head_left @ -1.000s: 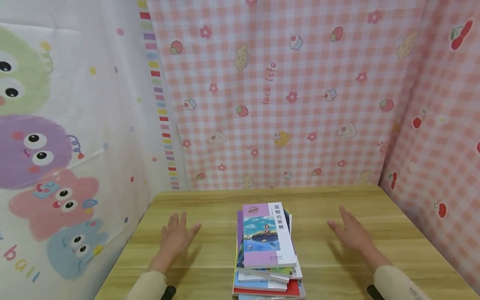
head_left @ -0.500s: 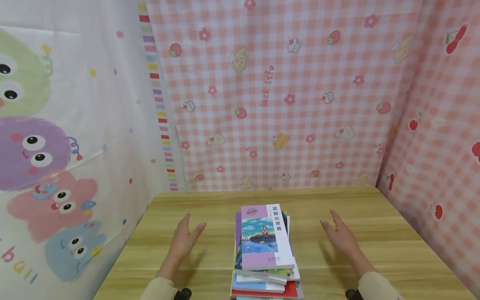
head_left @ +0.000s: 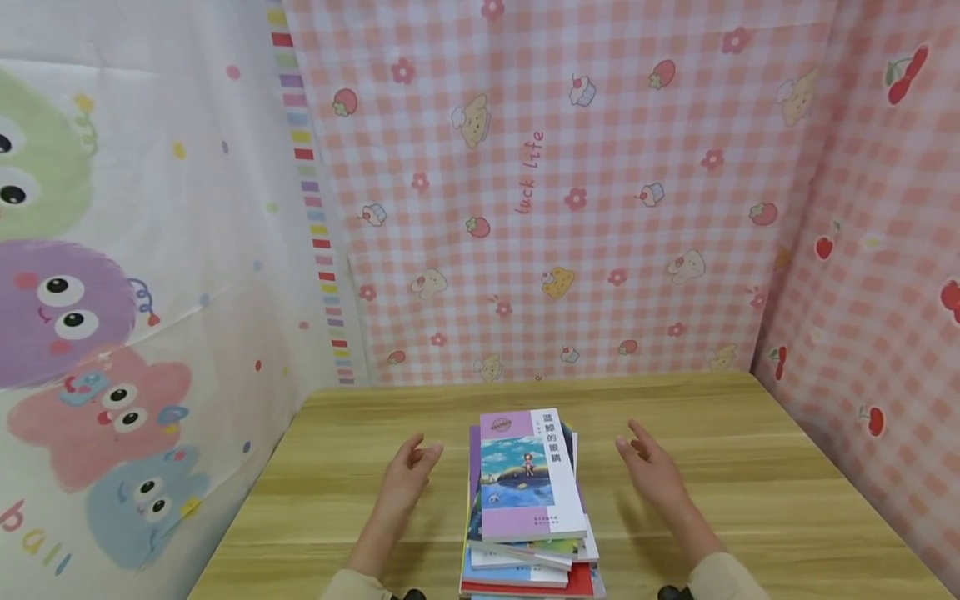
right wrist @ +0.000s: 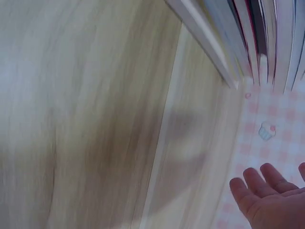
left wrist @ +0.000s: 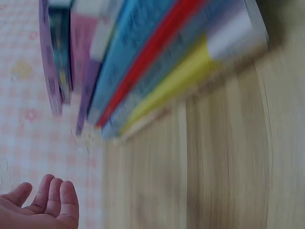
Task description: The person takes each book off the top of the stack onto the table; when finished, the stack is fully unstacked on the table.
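A stack of several books (head_left: 525, 521) stands on the wooden table, its layers slightly askew. The top book (head_left: 517, 471) has a pink and white cover with a picture of a figure over blue water. My left hand (head_left: 405, 475) is in the air left of the stack, palm turned toward it, fingers relaxed. On the other side my right hand (head_left: 652, 471) faces the stack the same way, apart from it and holding nothing. In the left wrist view the book spines (left wrist: 143, 62) show blue, red and yellow; the right wrist view shows the page edges (right wrist: 252, 43).
The wooden table (head_left: 315, 467) reaches back to a pink checked curtain (head_left: 570, 167). A white cloth with cartoon creatures (head_left: 187, 250) hangs at the left, and another checked cloth (head_left: 885, 292) at the right. Dark wrist straps (head_left: 675, 592) show at the sleeves.
Both hands have moved inward toward the book stack from either side, and their fingers have turned from spread to facing each other. The stack stays in place; the head view shifts slightly.
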`<state>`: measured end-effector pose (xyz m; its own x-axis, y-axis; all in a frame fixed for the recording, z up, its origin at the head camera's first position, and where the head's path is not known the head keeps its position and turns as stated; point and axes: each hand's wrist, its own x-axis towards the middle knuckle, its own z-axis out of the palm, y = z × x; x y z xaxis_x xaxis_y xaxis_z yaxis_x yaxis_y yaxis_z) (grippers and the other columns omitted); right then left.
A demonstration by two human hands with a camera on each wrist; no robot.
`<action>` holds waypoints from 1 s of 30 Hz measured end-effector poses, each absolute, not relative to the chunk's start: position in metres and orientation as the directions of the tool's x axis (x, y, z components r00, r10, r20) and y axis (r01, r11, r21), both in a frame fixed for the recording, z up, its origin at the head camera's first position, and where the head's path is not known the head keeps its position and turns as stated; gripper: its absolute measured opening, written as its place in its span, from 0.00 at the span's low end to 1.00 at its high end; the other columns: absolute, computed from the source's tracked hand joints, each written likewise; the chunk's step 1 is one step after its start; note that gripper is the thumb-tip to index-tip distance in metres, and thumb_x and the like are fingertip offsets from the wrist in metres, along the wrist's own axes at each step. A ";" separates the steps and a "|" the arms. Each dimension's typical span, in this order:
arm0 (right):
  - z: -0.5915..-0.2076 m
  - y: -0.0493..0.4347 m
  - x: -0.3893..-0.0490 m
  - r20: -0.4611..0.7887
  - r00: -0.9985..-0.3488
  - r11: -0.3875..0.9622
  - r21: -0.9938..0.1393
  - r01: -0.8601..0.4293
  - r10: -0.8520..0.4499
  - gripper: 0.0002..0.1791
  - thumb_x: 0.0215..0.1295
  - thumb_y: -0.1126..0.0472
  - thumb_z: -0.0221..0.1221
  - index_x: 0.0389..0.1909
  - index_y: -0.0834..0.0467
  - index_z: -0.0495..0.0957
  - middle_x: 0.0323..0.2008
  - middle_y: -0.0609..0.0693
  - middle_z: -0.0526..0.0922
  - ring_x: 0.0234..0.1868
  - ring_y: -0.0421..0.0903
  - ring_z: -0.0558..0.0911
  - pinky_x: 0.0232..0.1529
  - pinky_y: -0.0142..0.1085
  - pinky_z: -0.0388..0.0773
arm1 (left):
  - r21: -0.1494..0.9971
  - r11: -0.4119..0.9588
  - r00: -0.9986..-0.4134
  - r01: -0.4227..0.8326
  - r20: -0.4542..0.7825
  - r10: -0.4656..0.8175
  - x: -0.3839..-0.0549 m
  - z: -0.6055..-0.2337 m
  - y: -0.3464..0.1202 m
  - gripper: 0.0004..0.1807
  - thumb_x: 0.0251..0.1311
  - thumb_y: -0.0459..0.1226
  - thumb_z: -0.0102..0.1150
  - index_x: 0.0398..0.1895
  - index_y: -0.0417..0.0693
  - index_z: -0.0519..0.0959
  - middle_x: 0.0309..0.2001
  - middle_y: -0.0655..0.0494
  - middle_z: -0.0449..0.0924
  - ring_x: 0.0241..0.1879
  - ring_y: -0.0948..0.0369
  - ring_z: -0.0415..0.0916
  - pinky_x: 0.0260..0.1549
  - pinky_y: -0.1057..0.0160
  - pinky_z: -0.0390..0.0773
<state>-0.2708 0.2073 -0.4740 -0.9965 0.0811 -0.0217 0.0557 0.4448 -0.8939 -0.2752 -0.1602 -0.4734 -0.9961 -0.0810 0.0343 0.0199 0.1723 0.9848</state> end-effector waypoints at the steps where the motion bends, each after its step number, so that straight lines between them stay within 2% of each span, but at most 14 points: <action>1: -0.474 0.204 -0.271 -0.017 -0.996 0.440 -0.896 0.052 0.083 0.39 0.76 0.41 0.46 0.78 0.57 0.49 0.70 0.72 0.59 0.70 0.69 0.60 0.66 0.62 0.60 | 0.989 0.143 -0.997 0.018 0.029 -0.076 -0.275 -0.473 -0.156 0.41 0.69 0.49 0.58 0.73 0.31 0.57 0.56 0.39 0.74 0.56 0.48 0.71 0.54 0.46 0.74; 5: -0.475 0.193 -0.271 0.007 -0.996 0.419 -0.908 0.030 0.086 0.36 0.76 0.44 0.50 0.77 0.58 0.54 0.68 0.71 0.64 0.67 0.68 0.65 0.64 0.61 0.64 | 0.995 0.095 -0.998 0.002 0.008 -0.063 -0.272 -0.474 -0.141 0.39 0.67 0.48 0.61 0.72 0.32 0.60 0.55 0.42 0.76 0.53 0.52 0.73 0.52 0.50 0.75; 10: -0.477 0.181 -0.270 0.010 -0.996 0.357 -0.934 0.021 0.087 0.34 0.75 0.48 0.53 0.75 0.57 0.58 0.66 0.69 0.68 0.65 0.67 0.69 0.62 0.59 0.67 | 0.993 0.117 -1.000 0.010 0.013 -0.028 -0.268 -0.479 -0.131 0.37 0.67 0.44 0.61 0.71 0.30 0.61 0.55 0.38 0.75 0.51 0.53 0.73 0.50 0.51 0.76; 14: -0.479 0.172 -0.268 0.004 -0.997 0.332 -0.943 0.021 0.075 0.33 0.75 0.50 0.53 0.75 0.56 0.59 0.66 0.69 0.68 0.65 0.66 0.69 0.61 0.58 0.69 | 0.988 0.157 -1.000 0.016 0.016 0.001 -0.264 -0.483 -0.126 0.37 0.66 0.43 0.63 0.69 0.28 0.63 0.52 0.40 0.75 0.51 0.51 0.73 0.49 0.53 0.77; 19: -0.484 0.164 -0.267 -0.005 -0.998 0.324 -0.946 0.025 0.062 0.31 0.75 0.52 0.53 0.75 0.55 0.60 0.66 0.69 0.68 0.66 0.67 0.68 0.62 0.58 0.69 | 0.982 0.187 -0.999 0.019 0.013 0.030 -0.260 -0.489 -0.119 0.36 0.63 0.44 0.66 0.67 0.30 0.66 0.53 0.41 0.76 0.51 0.52 0.73 0.49 0.54 0.78; 24: -0.488 0.158 -0.265 0.004 -0.998 0.313 -0.950 0.015 0.057 0.30 0.74 0.56 0.54 0.74 0.57 0.61 0.65 0.69 0.69 0.64 0.67 0.70 0.61 0.57 0.69 | 0.980 0.198 -1.000 0.018 0.012 0.028 -0.257 -0.492 -0.112 0.37 0.59 0.45 0.70 0.66 0.35 0.70 0.53 0.44 0.77 0.52 0.51 0.73 0.52 0.50 0.76; 30: -0.490 0.155 -0.263 -0.025 -0.998 0.302 -0.952 0.043 0.064 0.32 0.74 0.54 0.55 0.75 0.55 0.61 0.66 0.69 0.68 0.65 0.66 0.69 0.62 0.57 0.69 | 0.981 0.194 -0.998 0.017 0.006 0.058 -0.251 -0.491 -0.105 0.39 0.54 0.43 0.73 0.67 0.34 0.69 0.58 0.40 0.74 0.60 0.43 0.68 0.62 0.40 0.64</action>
